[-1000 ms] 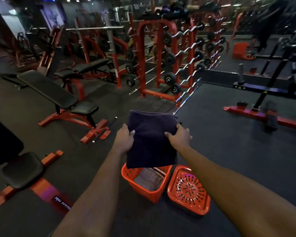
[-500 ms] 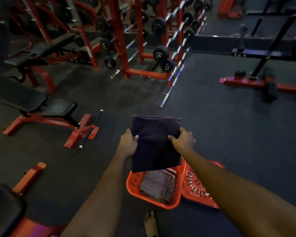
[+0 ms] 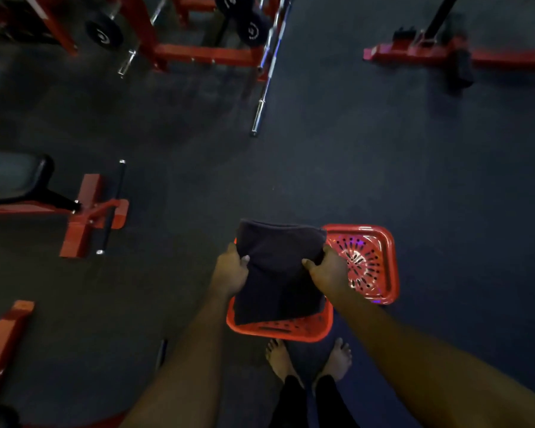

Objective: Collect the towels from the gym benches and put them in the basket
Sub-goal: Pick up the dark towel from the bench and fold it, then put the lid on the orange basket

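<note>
Directly above the orange basket (image 3: 280, 330), at 12 o'clock from my bare feet (image 3: 309, 359), hangs a folded dark towel (image 3: 278, 270). My left hand (image 3: 230, 271) pinches its 9 o'clock edge and my right hand (image 3: 329, 270) its 3 o'clock edge, thumbs on top. I judge it light, soft and limp, unlikely to slip; side edges suit the grip. Its long axis runs 12 to 6 o'clock, lower end already within the rim. Basket lid (image 3: 365, 264) lies at 3 o'clock.

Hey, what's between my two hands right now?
In the head view, the folded dark towel spans the gap between the left hand and right hand, each gripping one side edge, over the red basket.
</note>
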`<state>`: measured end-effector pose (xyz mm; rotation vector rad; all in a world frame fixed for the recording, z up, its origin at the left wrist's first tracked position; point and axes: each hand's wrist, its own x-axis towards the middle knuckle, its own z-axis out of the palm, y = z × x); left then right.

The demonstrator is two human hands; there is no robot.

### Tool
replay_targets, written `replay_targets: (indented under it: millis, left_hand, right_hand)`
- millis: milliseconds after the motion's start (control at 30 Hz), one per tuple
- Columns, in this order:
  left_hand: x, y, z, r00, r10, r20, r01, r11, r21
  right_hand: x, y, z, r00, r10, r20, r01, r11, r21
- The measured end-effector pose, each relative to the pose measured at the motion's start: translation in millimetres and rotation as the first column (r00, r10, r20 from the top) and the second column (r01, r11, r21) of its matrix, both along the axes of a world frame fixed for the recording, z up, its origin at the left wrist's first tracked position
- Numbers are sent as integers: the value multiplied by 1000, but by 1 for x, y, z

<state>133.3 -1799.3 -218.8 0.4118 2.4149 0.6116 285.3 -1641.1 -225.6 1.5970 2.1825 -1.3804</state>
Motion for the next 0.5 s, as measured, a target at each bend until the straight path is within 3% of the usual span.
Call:
replay_targets:
  millis: [167,367,500]
  left_hand:
    - [-3,8,-7,1000,11,-2,-11,996,-86]
    - [-8,49,36,995,-98,11,98,995,21]
    - [0,100,78,983,-181,-36,184,972,148]
  right_hand:
    - [1,7,-8,984,13,179,2,997,-80]
    - [-2,56,32,987,-21,160,14,999,41]
    - [11,98,76,990,-130,47,124,985,118]
